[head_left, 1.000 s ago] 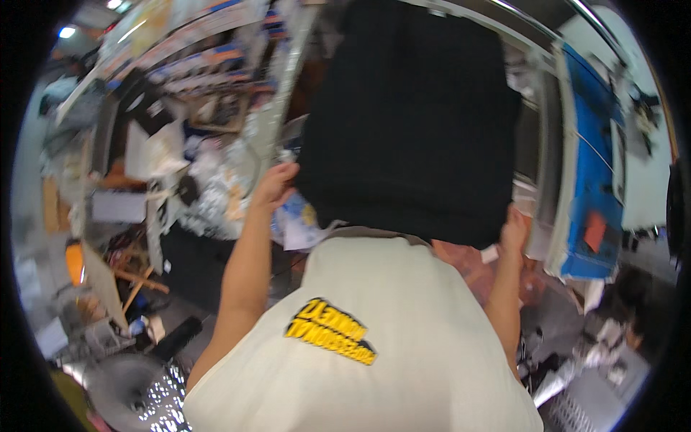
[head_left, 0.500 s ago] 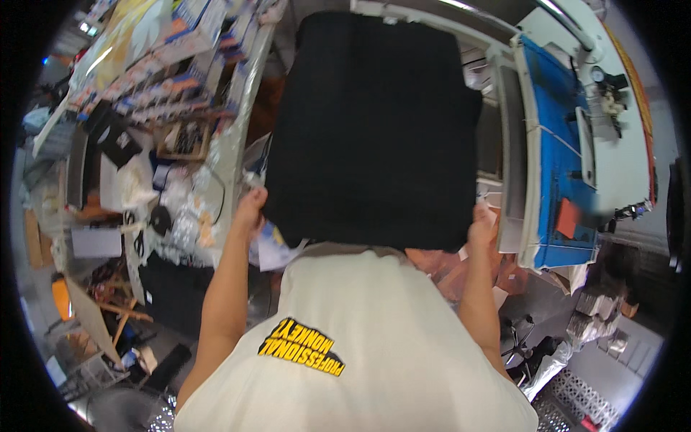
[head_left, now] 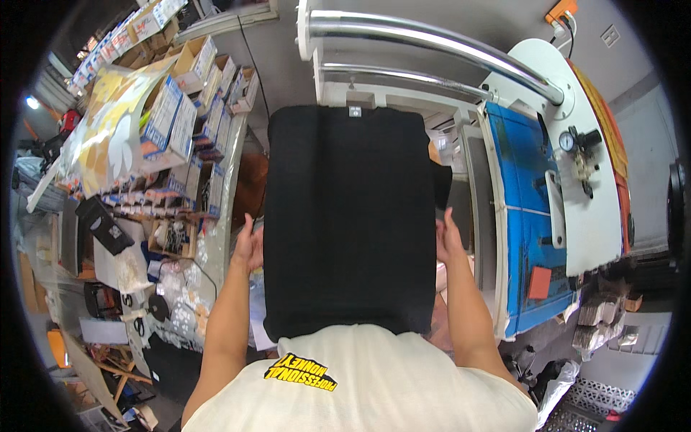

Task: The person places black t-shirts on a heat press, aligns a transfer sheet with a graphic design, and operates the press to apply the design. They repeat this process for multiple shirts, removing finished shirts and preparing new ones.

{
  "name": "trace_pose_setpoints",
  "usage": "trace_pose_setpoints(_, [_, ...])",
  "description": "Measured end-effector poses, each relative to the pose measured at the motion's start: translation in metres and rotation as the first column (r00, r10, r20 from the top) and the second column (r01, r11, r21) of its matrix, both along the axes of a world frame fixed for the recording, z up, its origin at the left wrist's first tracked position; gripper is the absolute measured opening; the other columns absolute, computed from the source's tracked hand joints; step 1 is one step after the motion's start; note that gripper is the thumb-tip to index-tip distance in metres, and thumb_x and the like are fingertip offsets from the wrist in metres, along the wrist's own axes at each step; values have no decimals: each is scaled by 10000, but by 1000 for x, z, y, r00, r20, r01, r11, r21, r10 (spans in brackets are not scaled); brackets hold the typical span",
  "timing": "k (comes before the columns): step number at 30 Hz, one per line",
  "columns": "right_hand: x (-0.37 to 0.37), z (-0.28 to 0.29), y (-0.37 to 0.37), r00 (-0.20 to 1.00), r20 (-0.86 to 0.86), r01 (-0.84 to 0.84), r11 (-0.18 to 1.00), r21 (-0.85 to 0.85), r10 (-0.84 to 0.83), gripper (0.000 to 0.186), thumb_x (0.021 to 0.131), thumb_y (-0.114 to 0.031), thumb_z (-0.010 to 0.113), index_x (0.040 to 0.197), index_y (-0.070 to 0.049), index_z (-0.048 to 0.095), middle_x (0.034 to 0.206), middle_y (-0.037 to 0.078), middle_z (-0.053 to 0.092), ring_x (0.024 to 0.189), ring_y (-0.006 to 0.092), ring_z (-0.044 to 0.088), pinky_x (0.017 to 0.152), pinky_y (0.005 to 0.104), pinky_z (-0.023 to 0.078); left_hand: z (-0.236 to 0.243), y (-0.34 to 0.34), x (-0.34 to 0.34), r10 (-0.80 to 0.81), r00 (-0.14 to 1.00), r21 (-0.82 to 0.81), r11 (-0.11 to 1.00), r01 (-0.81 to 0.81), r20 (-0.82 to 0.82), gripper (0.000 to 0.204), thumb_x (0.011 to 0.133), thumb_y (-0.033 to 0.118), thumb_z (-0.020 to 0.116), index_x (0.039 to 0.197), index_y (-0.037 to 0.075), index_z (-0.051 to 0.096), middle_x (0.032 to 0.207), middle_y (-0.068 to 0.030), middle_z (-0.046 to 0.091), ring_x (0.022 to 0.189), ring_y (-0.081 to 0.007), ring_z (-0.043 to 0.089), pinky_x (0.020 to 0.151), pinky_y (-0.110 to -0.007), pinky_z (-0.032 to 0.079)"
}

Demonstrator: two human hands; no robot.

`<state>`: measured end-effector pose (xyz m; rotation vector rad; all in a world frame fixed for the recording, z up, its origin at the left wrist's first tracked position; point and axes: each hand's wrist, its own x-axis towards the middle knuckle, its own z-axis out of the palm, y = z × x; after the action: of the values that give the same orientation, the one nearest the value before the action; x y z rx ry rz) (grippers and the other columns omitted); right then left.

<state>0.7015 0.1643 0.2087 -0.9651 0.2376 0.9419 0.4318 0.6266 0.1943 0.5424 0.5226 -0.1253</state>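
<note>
A black T-shirt (head_left: 349, 223) lies flat and smooth over a rectangular board in front of me, a small pale neck tag (head_left: 355, 111) at its far edge. Part of a sleeve (head_left: 443, 186) hangs off the right side. My left hand (head_left: 250, 245) is at the shirt's left edge with the thumb raised and apart from the fingers. Opposite it, my right hand (head_left: 449, 241) sits along the right edge, thumb also up. Both hands look open, though some fingertips are hidden beside the cloth.
Metal bars (head_left: 432, 43) cross beyond the shirt. On the right stands a blue padded platen (head_left: 529, 209) beside a white machine panel with a pressure gauge (head_left: 567, 141). Cardboard boxes (head_left: 169, 122) and a cluttered plastic-covered table (head_left: 209, 237) are on the left.
My view has tilted up, bringing the bars into sight and putting the shirt lower in the picture. My hands have loosened from the shirt's side edges, with thumbs now raised.
</note>
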Motion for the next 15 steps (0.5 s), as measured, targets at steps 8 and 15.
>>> trace_pose_setpoints(8, [162, -28, 76, 906, 160, 391, 919, 45, -393, 624, 956, -446, 679, 1358, 25, 603, 1338, 175, 655, 1217, 323, 619, 1097, 436, 439, -58, 121, 152, 491, 862, 512, 713, -480, 125, 701, 960, 530, 671, 1398, -9, 574, 1391, -178, 622, 1224, -325, 628, 1053, -458, 497])
trace_pose_setpoints(15, [186, -65, 36, 809, 169, 586, 791, -175, -563, 526, 854, -222, 810, 1275, 54, 656, 1254, 172, 695, 1136, 315, 654, 1074, 420, 452, -50, 179, 155, 271, 956, 165, 944, -286, 108, 428, 973, 181, 632, 1322, -65, 609, 1326, -233, 649, 1188, -387, 644, 1081, -493, 490])
